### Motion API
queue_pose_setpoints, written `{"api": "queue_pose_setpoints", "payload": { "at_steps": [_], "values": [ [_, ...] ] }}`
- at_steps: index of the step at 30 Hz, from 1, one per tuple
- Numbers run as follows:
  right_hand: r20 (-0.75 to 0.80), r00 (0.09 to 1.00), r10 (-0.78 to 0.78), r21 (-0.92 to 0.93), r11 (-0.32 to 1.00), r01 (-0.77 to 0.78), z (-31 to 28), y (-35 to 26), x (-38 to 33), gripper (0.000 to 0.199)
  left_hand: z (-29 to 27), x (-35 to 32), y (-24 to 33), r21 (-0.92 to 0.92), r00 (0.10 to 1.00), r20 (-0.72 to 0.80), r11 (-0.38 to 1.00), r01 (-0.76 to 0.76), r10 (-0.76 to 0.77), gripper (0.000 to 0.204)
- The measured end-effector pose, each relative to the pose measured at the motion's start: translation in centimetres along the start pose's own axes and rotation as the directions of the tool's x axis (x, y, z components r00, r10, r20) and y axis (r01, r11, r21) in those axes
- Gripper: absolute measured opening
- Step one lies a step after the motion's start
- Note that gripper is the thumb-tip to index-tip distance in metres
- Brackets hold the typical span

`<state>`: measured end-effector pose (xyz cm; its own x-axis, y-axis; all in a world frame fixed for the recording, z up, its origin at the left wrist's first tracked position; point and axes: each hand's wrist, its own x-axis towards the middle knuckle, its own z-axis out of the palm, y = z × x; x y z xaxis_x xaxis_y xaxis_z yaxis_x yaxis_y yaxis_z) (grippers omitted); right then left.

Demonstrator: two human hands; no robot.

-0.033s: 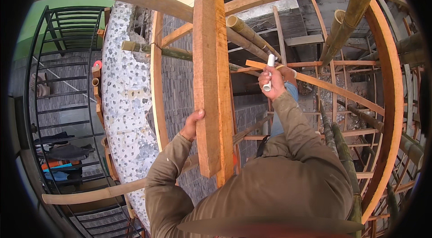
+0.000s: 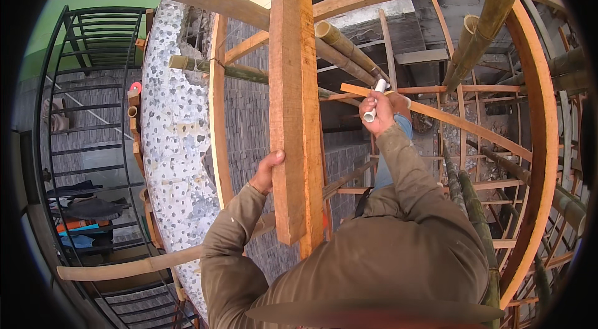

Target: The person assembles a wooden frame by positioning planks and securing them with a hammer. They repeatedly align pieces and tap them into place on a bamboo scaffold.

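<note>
Bamboo-and-timber scaffold frame (image 2: 473, 126) is carrying everything here. Thick bamboo poles (image 2: 349, 52) are lying across its rails, touching them. An upright wooden plank (image 2: 293, 111) is leaning against the frame. Grey brick wall (image 2: 249, 117) is standing close behind.

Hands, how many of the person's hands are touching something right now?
2. The left hand grips the edge of the upright wooden plank at centre. The right hand is closed around a white tube, further right near the slanted wooden batten.
</note>
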<state>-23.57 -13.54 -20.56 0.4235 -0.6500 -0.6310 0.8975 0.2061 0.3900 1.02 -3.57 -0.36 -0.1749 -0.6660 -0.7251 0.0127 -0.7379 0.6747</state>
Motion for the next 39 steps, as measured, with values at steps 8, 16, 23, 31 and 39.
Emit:
{"api": "queue_pose_setpoints", "payload": {
  "at_steps": [8,16,23,31,39],
  "values": [
    [0.535,0.633,0.56,-0.688,0.723,-0.057,7.9,2.3,-6.1,0.017,0.1,1.4,1.9,0.033,0.998,0.06,0.999,0.035,-0.036,0.088],
    [0.206,0.978,0.002,-0.355,0.932,0.073,1.7,-2.5,-2.5,0.015,0.4,0.6,0.8,-0.009,1.0,0.016,1.0,-0.002,0.002,0.083],
    [0.313,0.859,0.404,-0.115,0.914,-0.388,1.5,2.3,1.2,0.017,0.5,0.7,1.4,0.092,1.0,0.021,0.996,0.005,-0.007,0.086],
    [0.173,0.979,0.105,-0.213,0.975,-0.067,0.0,-0.6,0.4,0.015,0.3,0.4,0.9,0.05,0.998,-0.028,0.997,-0.058,0.059,0.083],
    [0.436,0.799,0.415,-0.482,0.857,-0.183,0.7,1.1,-1.2,0.01,0.5,0.1,1.2,0.008,0.999,-0.01,0.999,-0.039,0.04,0.078]
  ]
}}
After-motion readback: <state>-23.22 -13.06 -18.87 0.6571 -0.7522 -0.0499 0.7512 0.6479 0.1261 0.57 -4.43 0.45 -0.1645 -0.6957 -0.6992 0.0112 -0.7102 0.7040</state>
